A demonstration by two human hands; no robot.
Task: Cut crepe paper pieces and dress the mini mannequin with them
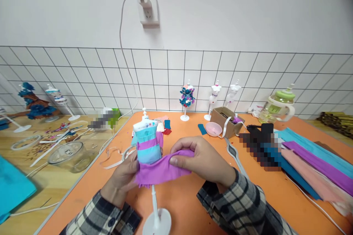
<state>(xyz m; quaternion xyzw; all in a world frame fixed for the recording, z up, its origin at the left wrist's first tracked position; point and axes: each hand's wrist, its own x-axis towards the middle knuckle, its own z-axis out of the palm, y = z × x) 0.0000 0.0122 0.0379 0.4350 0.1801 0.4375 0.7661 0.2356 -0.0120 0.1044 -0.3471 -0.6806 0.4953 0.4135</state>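
A small white dress form (145, 129) stands on a white stand (157, 222) in front of me, its torso wrapped in bands of light blue and purple. Around its lower end runs a purple strip (165, 170) of thin, crepe-like material with a ruffled lower edge. My left hand (122, 174) is closed at the form's lower left, thumb pressing the strip against it, some fingers hidden behind. With thumb and fingers, my right hand (202, 159) pinches the strip's other part and holds it out to the right, away from the form.
Decorated dress form (187, 97) and two plainer ones stand along the wall. A pink bowl (213, 129), a cardboard box (227, 121) and a green-lidded jug (278, 104) sit behind. Coloured sheets (311, 161) lie right. On the left are a glass bowl (70, 156) and scraps.
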